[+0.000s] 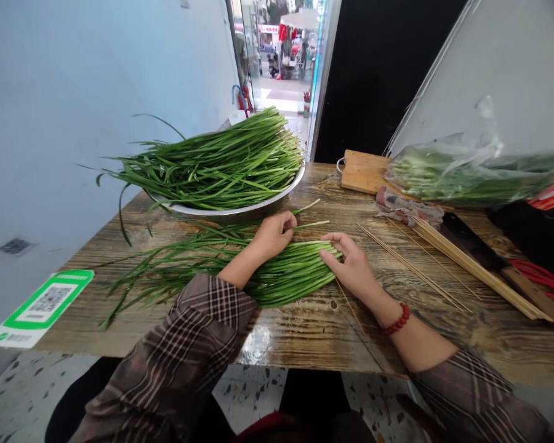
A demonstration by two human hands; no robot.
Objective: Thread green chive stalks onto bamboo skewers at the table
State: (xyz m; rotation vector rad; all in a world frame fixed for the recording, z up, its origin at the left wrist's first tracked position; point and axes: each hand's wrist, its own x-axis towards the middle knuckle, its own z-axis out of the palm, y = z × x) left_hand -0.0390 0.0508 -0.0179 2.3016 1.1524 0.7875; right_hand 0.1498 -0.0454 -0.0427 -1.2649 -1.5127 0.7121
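A loose bundle of garlic chives (pixel 293 277) lies across the wooden table in front of me, pale cut ends to the right and dark leaf tips to the left. My left hand (pixel 273 235) is over the upper side of the bundle, its fingers closed on a few stalks. Two stalks stick out to the right past these fingers. At the pale ends, my right hand (pixel 351 263) curls its thumb and fingers round the stalks. A thin stick (pixel 357 317) slants toward the table's front edge below that hand.
Behind the bundle stands a metal basin (pixel 258 209) heaped with more chives (pixel 221 160). On the right are loose skewers (pixel 413 264), a skewer bundle (pixel 480 267), a knife (pixel 530 292), a cutting board (pixel 362 172) and a plastic bag of greens (pixel 471 172). A QR-code card (pixel 46 304) lies at the left edge.
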